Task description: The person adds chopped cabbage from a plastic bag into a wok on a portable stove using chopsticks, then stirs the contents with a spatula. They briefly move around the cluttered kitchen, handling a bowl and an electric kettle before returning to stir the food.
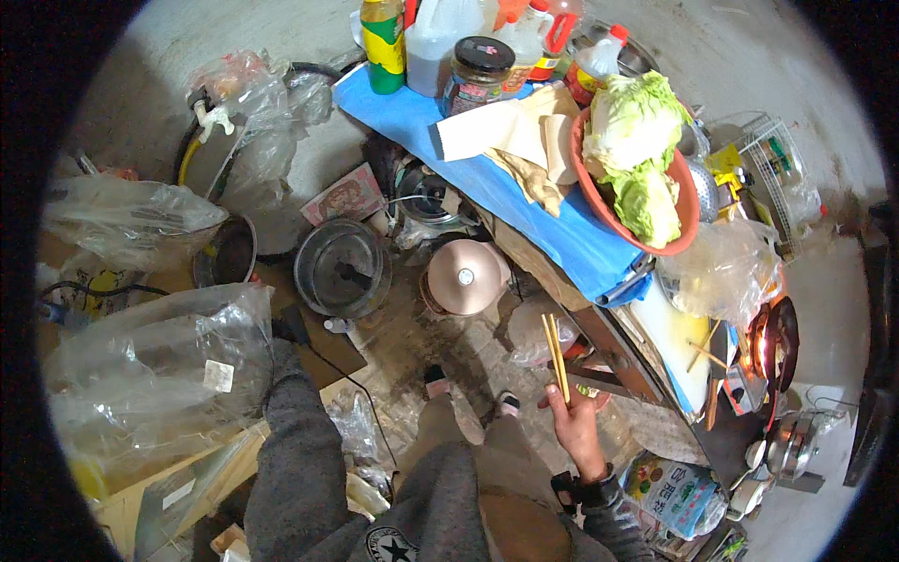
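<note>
My right hand [577,425] is closed around a pair of wooden chopsticks [556,357], their tips pointing up and away from me. To the left, my left arm in a dark grey sleeve reaches forward, and its hand is not visible, hidden at a clear plastic bag [161,358]. Beyond the right hand, heads of lettuce or cabbage [635,133] fill a reddish plastic basin [688,211] on a table with a blue cover [534,211]. A pinkish round-lidded appliance [463,277] stands on the floor between the arms.
Bottles [384,46] and a dark-lidded jar [479,74] line the table's back. A knife [715,372] lies near the cutting board [674,337]; a pan [778,344] glows orange at its left rim. A lidded pot [342,269], a black cord and plastic bags are on the left.
</note>
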{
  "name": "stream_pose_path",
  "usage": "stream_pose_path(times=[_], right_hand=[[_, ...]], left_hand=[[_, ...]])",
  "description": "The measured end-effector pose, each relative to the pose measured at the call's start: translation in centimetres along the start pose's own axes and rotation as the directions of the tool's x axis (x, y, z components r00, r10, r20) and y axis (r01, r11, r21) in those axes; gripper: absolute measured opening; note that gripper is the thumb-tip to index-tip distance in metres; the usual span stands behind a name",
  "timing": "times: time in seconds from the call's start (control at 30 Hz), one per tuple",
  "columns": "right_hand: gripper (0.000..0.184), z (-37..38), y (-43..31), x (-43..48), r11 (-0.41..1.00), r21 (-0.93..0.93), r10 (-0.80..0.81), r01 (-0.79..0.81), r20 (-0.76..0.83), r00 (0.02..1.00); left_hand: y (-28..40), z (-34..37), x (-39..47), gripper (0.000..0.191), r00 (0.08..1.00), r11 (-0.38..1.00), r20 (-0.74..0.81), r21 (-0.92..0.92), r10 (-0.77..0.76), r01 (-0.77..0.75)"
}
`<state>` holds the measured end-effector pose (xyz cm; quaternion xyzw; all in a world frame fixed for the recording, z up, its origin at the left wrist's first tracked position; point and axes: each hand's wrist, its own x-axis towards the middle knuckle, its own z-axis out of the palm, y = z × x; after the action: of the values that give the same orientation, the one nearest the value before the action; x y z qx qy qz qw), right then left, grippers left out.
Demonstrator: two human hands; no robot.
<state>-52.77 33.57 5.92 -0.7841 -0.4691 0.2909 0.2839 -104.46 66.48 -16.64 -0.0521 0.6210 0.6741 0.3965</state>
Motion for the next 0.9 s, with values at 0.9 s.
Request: stream_pose_path(times=[0.9], right_hand=[[0.033,-22.3,27.4,-30.1,0.901,0.373,0.371,-0.221,-0.401,0.837]], left_hand=[[-11.4,-9.3,-50.5,0.027,0.761,0.822,0.648,0.417,0.03,-0.387]])
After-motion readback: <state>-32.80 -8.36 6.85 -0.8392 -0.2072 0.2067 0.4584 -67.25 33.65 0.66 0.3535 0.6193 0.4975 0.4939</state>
